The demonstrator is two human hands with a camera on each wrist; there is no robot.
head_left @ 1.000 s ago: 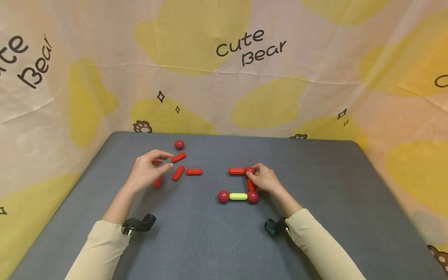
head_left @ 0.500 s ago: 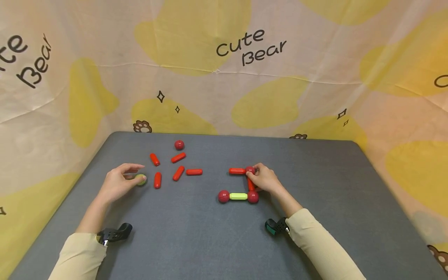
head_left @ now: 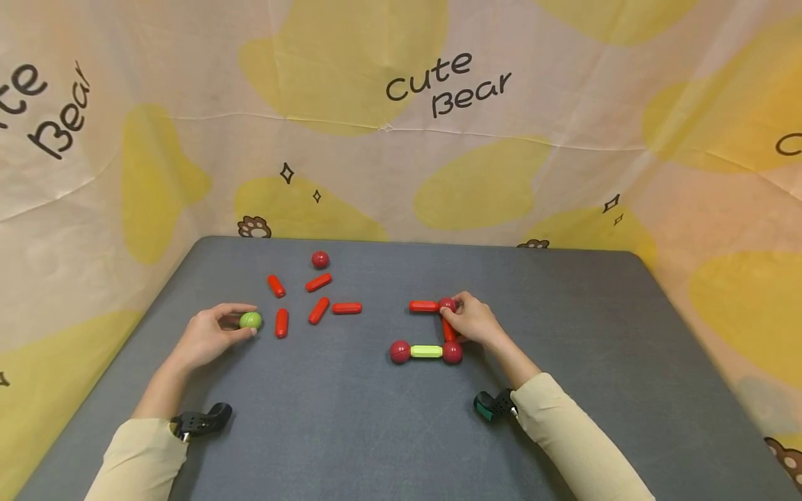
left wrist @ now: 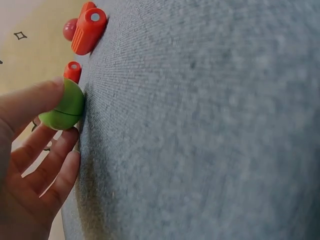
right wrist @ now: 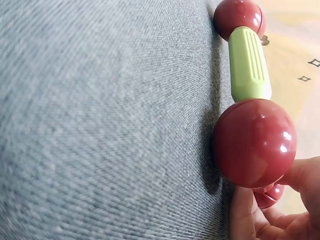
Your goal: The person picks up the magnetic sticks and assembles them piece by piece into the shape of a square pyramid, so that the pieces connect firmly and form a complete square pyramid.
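Head view: the left hand [head_left: 209,336] pinches one green ball [head_left: 250,320] between thumb and fingers on the grey table [head_left: 351,431], just left of five loose red sticks [head_left: 319,310] and one loose dark red ball [head_left: 320,259]. The right hand [head_left: 474,321] grips the built frame at its far corner ball [head_left: 447,304]. That frame counts three dark red balls, two red sticks and one green stick [head_left: 427,351], lying mid-table.
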